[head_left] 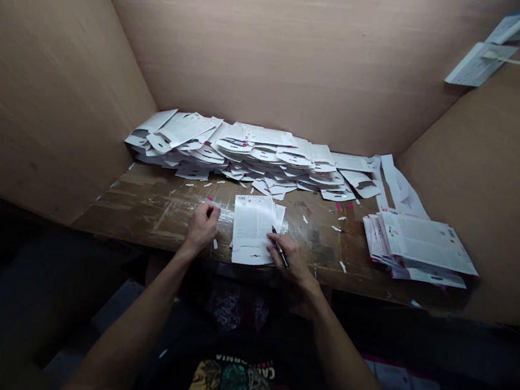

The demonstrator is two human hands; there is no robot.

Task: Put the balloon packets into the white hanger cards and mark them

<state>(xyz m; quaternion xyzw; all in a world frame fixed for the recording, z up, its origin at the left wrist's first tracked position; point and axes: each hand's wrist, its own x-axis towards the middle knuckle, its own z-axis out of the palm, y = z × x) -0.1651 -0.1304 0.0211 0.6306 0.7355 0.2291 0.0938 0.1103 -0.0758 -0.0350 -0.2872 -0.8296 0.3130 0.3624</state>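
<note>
A white printed card (251, 227) lies flat near the front edge of the worn wooden desk (151, 205). My right hand (290, 258) rests on the card's lower right corner, its fingers closed round a black pen (280, 250). My left hand (203, 224) sits just left of the card with the fingers curled into a pinch; whether they hold anything is too small to make out. More white cards peek out from under the card's right side.
A long heap of white cards (251, 154) fills the back of the desk. A neater stack of cards (418, 248) lies at the right. Small paper scraps dot the desk. Wooden walls enclose three sides. A white socket (480, 62) with a cable hangs upper right.
</note>
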